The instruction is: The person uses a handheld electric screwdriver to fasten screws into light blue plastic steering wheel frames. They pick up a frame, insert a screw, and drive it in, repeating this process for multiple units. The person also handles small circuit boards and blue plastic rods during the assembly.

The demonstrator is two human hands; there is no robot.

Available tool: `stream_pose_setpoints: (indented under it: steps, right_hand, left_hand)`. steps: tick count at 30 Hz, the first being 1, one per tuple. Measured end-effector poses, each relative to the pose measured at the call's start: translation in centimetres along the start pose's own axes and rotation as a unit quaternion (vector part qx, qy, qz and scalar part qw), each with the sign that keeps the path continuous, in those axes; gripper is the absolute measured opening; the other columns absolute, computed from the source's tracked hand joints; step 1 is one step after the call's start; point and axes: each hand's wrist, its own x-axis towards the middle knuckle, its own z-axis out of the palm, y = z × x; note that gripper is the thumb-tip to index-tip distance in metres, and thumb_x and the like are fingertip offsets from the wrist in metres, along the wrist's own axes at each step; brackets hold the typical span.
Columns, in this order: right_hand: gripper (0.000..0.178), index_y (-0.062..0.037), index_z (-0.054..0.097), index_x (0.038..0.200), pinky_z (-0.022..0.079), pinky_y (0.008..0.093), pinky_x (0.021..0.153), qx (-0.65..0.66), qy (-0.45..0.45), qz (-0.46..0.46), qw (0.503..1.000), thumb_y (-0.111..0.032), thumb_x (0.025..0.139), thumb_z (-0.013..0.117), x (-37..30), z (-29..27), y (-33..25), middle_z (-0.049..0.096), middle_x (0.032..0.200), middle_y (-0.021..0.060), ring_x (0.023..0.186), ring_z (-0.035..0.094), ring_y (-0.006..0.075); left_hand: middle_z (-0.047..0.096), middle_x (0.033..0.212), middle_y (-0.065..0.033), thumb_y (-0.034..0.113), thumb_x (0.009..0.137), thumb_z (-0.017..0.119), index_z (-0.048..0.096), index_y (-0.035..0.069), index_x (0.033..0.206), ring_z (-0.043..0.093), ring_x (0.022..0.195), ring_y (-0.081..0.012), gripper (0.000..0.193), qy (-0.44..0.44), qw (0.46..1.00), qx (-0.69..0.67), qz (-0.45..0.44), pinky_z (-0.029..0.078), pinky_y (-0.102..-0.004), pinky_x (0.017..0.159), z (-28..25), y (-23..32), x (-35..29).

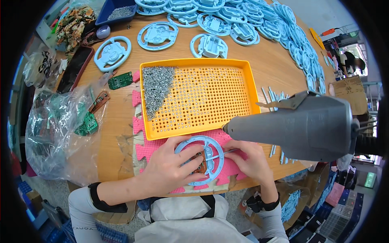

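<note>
My left hand (172, 164) is closed on the rim of a light-blue toy steering wheel (221, 165), its fingers reaching across the inside. The wheel lies back side up on a pink foam mat (139, 152). Partly hidden under those fingers is a brownish circuit board (201, 167) inside the wheel. Between thumb and fingertips, my right hand (253, 160) pinches a thin pale-blue rod (222, 154), whose far end lies over the wheel's crossbar. Just beyond both hands sits a yellow perforated tray (196, 62) with loose silver screws (158, 87) heaped at its left side.
A grey power screwdriver (291, 127) hangs over the right side, its tip near the tray's front edge. Many blue wheels (212, 23) cover the back and right. At left are a plastic bag (56, 137), green circuit board (120, 81) and phone (75, 69). Rods (272, 95) lie right.
</note>
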Motion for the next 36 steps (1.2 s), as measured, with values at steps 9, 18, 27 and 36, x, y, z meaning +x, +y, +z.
stream_pose_setpoints:
  steps: [9,18,27,36]
  right_hand:
    - [0.023,-0.0033,0.068,0.094,0.050,0.0319,0.081,-0.003,0.003,0.062,0.998,0.000,0.071,0.073,0.0,-0.6,-0.7,0.070,0.091,0.0059,0.087,0.066,0.0198]
    - [0.023,-0.0035,0.068,0.091,0.050,0.0312,0.082,0.016,0.025,0.101,0.994,0.002,0.070,0.074,-1.0,0.1,0.4,0.070,0.091,0.0049,0.087,0.066,0.0182]
    - [0.023,-0.0035,0.068,0.090,0.052,0.0303,0.077,0.051,0.013,0.121,0.991,0.004,0.068,0.074,-1.6,0.1,-0.1,0.069,0.087,0.0054,0.084,0.065,0.0174]
    - [0.023,-0.0045,0.068,0.089,0.051,0.0309,0.079,-0.016,0.008,0.052,0.998,0.003,0.069,0.073,-1.0,-0.4,-0.1,0.069,0.088,0.0047,0.084,0.064,0.0191]
  left_hand:
    - [0.057,0.105,-0.0074,0.029,0.072,0.072,0.063,0.002,0.091,0.053,0.101,-0.0292,0.034,0.013,1.000,-0.001,0.019,0.050,-0.0381,0.083,0.0,-0.3,0.0]
    - [0.058,0.099,-0.0099,0.026,0.076,0.069,0.063,-0.001,0.088,0.055,0.099,-0.0202,0.031,0.020,0.999,-0.014,0.030,0.047,-0.0409,0.090,0.0,-0.3,0.2]
    - [0.059,0.098,-0.0088,0.026,0.076,0.069,0.063,0.000,0.087,0.055,0.100,-0.0178,0.029,0.019,1.000,-0.012,0.018,0.046,-0.0406,0.092,0.1,0.0,0.3]
    - [0.059,0.103,-0.0067,0.027,0.074,0.072,0.064,0.002,0.089,0.054,0.101,-0.0264,0.029,0.008,1.000,-0.009,-0.002,0.049,-0.0376,0.087,0.1,0.0,0.1]
